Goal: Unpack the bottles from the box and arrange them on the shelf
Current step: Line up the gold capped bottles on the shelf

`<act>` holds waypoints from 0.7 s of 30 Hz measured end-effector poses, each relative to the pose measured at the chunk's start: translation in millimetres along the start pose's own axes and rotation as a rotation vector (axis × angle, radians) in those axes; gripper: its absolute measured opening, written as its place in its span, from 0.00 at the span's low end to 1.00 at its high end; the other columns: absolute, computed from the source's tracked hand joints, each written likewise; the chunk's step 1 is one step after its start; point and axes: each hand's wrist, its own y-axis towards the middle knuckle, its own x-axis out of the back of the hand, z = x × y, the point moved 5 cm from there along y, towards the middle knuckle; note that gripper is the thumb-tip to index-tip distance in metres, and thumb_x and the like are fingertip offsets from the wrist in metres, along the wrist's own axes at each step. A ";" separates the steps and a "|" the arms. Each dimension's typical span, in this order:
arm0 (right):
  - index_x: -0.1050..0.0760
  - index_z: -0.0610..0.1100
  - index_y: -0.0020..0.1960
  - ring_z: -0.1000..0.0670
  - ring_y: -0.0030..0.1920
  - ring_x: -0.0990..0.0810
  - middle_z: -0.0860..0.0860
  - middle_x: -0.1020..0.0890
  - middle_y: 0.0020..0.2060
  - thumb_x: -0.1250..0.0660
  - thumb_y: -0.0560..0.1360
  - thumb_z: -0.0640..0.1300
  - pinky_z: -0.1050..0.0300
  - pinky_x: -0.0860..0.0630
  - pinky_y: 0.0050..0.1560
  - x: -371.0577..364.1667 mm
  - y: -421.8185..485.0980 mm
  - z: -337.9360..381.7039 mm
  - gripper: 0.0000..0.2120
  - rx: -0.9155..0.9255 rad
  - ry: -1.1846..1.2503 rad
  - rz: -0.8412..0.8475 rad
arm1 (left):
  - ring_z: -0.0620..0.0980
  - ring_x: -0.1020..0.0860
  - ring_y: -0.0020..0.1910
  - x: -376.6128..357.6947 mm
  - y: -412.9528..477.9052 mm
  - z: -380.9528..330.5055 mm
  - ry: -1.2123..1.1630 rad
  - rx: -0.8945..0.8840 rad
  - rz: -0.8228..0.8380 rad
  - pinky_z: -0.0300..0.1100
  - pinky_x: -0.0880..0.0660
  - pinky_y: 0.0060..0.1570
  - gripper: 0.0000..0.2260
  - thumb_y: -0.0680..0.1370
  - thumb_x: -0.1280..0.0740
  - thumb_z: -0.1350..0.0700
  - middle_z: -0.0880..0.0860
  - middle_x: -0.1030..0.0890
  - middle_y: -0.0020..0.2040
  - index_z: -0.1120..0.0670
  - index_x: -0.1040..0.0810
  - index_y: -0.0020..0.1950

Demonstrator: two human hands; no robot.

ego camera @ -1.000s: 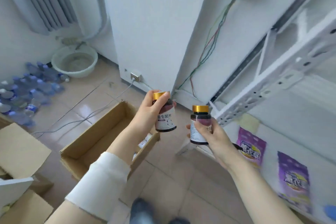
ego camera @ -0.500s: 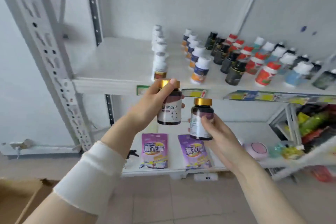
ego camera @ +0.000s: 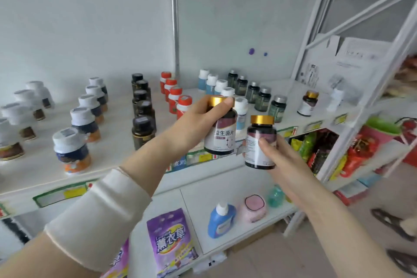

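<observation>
1. The step in hand is the carry to the shelf [ego camera: 126, 119]: both bottles are out of the box, which is not in view, and neither is set down yet.
2. The left hand [ego camera: 198, 119] has its grip clenched around the left bottle [ego camera: 222, 133], thumb up by the gold cap, holding it upright in front of the shelf edge.
3. The right hand [ego camera: 277, 156] grasps the right bottle [ego camera: 259, 144] around its label, also upright, just beside the other and slightly lower, at about 4 o'clock from it.
4. A matching gold-capped bottle [ego camera: 308, 102] stands alone on the shelf at about 2 o'clock from the hands, with bare shelf in front of it.
5. Judged from this, the next move calls for reaching both bottles toward that spot and lining them up with it, passing clear of the grey-capped bottles [ego camera: 261, 97] that stand between.
</observation>
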 end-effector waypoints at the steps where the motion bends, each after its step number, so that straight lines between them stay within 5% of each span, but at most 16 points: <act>1: 0.23 0.58 0.53 0.52 0.62 0.24 0.55 0.19 0.58 0.30 0.61 0.61 0.44 0.34 0.69 16.1 15.8 6.1 0.21 0.018 0.004 -0.011 | 0.46 0.22 0.56 -8.5 20.8 -4.3 0.042 -0.029 0.002 0.35 0.27 0.54 0.15 0.78 0.40 0.45 0.51 0.19 0.56 0.52 0.27 0.60; 4: 0.23 0.57 0.55 0.51 0.60 0.22 0.53 0.18 0.57 0.28 0.60 0.63 0.45 0.31 0.67 61.8 62.9 22.7 0.25 0.054 -0.015 -0.044 | 0.44 0.22 0.52 -29.8 87.3 -14.8 0.133 -0.089 0.015 0.28 0.28 0.49 0.16 0.78 0.40 0.44 0.51 0.19 0.55 0.53 0.26 0.59; 9: 0.25 0.51 0.57 0.51 0.59 0.22 0.52 0.18 0.55 0.35 0.67 0.51 0.44 0.33 0.68 136.6 137.8 37.9 0.18 0.047 -0.019 -0.127 | 0.45 0.22 0.52 -64.7 195.1 -20.3 0.252 -0.106 0.065 0.37 0.28 0.53 0.16 0.77 0.40 0.43 0.49 0.20 0.53 0.51 0.27 0.59; 12: 0.26 0.48 0.58 0.49 0.58 0.21 0.50 0.19 0.55 0.36 0.74 0.45 0.44 0.31 0.67 179.3 180.2 43.3 0.13 0.025 -0.044 -0.157 | 0.39 0.24 0.47 -85.2 255.5 -17.1 0.288 -0.095 0.064 0.33 0.29 0.46 0.14 0.77 0.40 0.41 0.44 0.21 0.49 0.47 0.28 0.58; 17: 0.27 0.46 0.61 0.40 0.59 0.22 0.44 0.19 0.56 0.32 0.66 0.52 0.40 0.27 0.62 242.1 253.3 52.7 0.25 0.014 -0.162 -0.074 | 0.42 0.25 0.47 -123.3 349.0 -9.6 0.369 -0.113 0.059 0.32 0.30 0.46 0.15 0.77 0.38 0.43 0.47 0.22 0.49 0.51 0.27 0.58; 21: 0.30 0.48 0.63 0.53 0.56 0.21 0.51 0.20 0.56 0.32 0.70 0.48 0.54 0.26 0.60 282.1 311.3 56.5 0.22 0.007 -0.251 0.049 | 0.46 0.25 0.53 -148.6 410.3 -0.5 0.446 -0.083 0.010 0.37 0.30 0.50 0.18 0.77 0.38 0.45 0.50 0.23 0.54 0.54 0.29 0.63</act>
